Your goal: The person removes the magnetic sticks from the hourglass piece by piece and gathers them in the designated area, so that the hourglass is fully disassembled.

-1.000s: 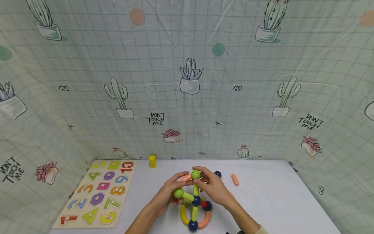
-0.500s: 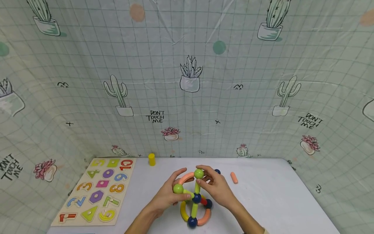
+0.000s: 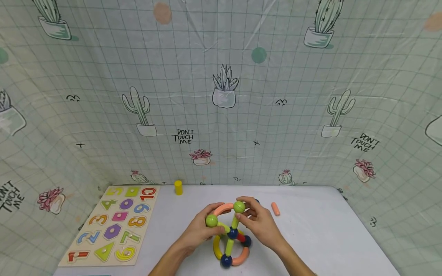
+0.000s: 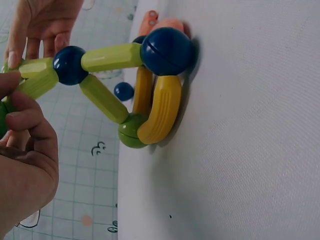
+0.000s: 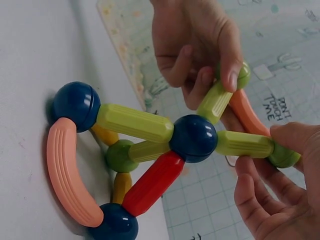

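Observation:
A stick-and-ball building toy stands on the table, its ring of curved rods at the bottom and a navy ball in the middle. From that ball two green rods reach up to a left green ball and a right green ball. A coral curved rod spans these two balls. My left hand pinches the left green rod close to its ball, thumb on top. With thumb and fingers, my right hand holds the right green ball and rod end. A red rod slants down to a lower navy ball.
Behind the right hand, a loose navy ball lies mostly hidden in the head view. A short coral rod lies farther right. At the back left stands a yellow cylinder, and a number puzzle board lies at the left.
The right green ball has moved a little to the right with my right hand. My left thumb has come over the green rod, and the coral curved rod shows more fully between the balls.

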Tool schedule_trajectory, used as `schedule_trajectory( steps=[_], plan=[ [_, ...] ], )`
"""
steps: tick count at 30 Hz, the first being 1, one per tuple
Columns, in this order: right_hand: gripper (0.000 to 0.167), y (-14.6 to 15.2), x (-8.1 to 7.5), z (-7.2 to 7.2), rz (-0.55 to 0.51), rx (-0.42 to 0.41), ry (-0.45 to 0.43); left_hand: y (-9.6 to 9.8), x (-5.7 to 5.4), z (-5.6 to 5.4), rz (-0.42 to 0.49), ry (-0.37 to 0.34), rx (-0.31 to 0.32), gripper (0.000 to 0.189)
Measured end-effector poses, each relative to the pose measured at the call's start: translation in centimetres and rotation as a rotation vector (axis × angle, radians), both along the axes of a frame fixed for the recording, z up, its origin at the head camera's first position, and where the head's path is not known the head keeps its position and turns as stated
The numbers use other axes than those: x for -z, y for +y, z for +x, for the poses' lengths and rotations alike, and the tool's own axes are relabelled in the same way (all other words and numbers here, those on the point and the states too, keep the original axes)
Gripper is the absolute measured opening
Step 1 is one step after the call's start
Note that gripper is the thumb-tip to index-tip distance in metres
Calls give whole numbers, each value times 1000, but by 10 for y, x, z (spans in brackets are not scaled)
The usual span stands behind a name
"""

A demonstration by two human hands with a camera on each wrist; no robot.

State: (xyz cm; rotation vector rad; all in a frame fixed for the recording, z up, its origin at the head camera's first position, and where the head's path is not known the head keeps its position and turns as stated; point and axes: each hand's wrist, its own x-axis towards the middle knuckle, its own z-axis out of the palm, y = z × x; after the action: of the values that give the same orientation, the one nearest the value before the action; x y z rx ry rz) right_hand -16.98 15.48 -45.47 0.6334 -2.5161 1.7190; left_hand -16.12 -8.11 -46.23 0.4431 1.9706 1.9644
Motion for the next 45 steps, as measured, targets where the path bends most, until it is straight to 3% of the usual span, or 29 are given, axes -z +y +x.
schedule_trajectory(
  steps=[9,14,21,32,40,42,45],
  plan=[
    [43,2,-3,2,-26,-17,-13,3,4,0,-2,52,12,65],
    [45,3,-2,1,-49,-23,-26,6,8,0,25,44,31,70],
    [45,5,-1,0,-40,-24,-26,9,9,2,28,30,2,73],
    [45,6,0,0,10,17,-6,14,8,5,26,63,-22,69],
    [42,-1,-20,13,17,22,20,17,9,6,16,149,-64,63],
    [42,-2,-23,14,12,21,26,18,10,5,27,155,-66,63],
    [42,-2,-14,8,29,30,29,18,11,5,87,129,-43,63]
  ],
)
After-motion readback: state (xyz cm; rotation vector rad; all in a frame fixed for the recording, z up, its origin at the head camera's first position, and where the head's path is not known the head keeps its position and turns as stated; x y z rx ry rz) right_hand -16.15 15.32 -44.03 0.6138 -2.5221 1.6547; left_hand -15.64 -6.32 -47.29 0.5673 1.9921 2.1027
